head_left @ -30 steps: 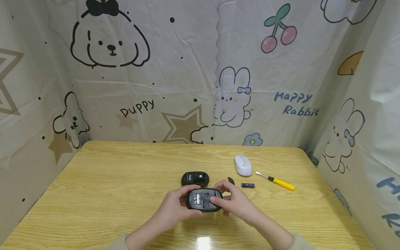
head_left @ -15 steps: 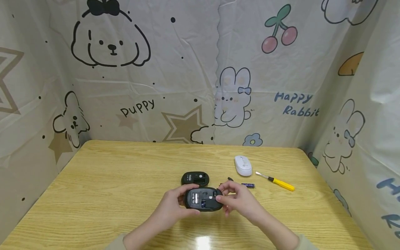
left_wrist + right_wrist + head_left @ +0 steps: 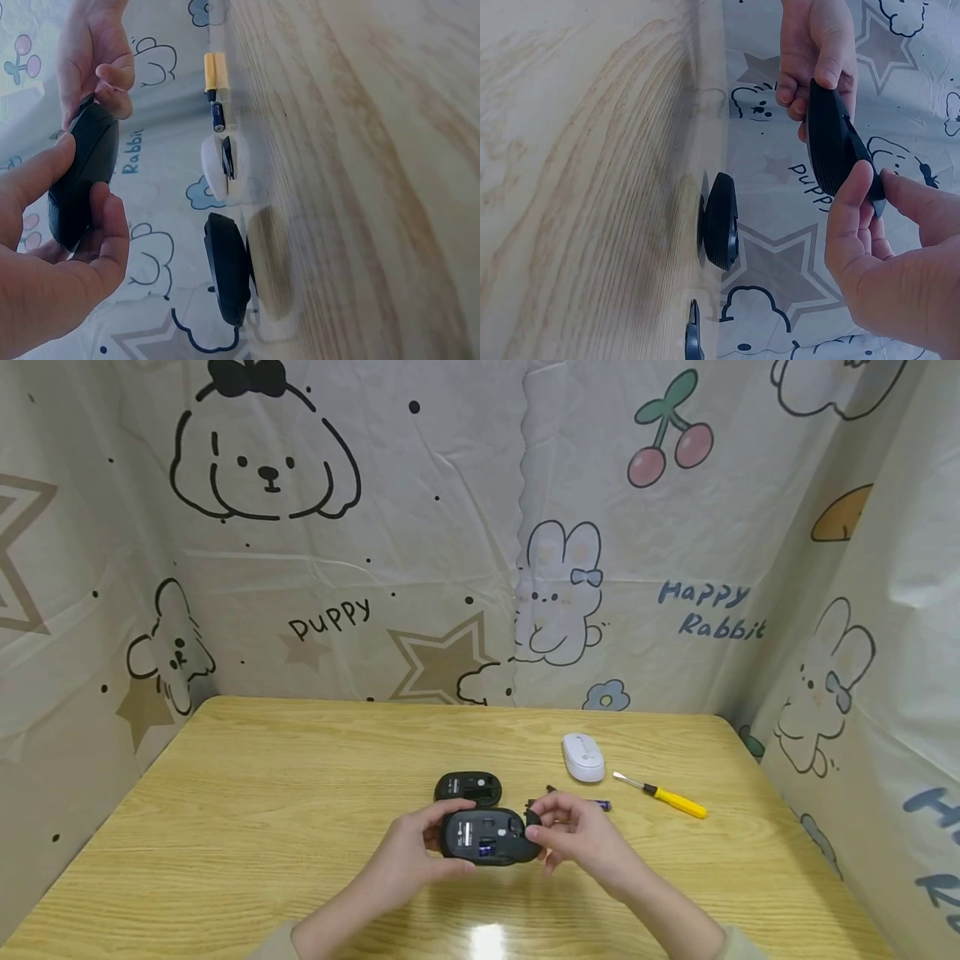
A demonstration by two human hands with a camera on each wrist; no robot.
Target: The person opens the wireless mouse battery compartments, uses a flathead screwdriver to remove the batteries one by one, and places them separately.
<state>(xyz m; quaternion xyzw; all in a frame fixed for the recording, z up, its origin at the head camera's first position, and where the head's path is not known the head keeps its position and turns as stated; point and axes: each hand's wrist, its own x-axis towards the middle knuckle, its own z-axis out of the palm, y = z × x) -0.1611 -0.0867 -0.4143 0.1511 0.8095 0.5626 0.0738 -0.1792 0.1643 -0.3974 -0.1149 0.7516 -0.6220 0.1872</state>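
My left hand [image 3: 408, 852] grips a black computer mouse [image 3: 465, 839] above the table, fingers along its far side and thumb along the near side. Its underside faces up, with a white label and a bay where part of a blue battery [image 3: 486, 850] shows. At the mouse's right end, my right hand [image 3: 581, 835] pinches the black battery cover [image 3: 532, 819] between thumb and fingers. The cover sticks out past the mouse body and slants away from it in the right wrist view, where the cover's tip [image 3: 879, 205] shows between thumb and fingers.
Behind the held mouse lies another black mouse [image 3: 448, 787], underside up with its bay uncovered. A white mouse [image 3: 583, 757], a yellow-handled screwdriver [image 3: 678, 802], a loose blue battery [image 3: 604, 806] and a small black piece [image 3: 552, 789] lie to the right. Patterned cloth [image 3: 420, 552] hangs around the table.
The right hand has drawn the battery cover rightward off the mouse's underside, uncovering the bay and the battery in it. The left hand has shifted slightly left with the mouse.
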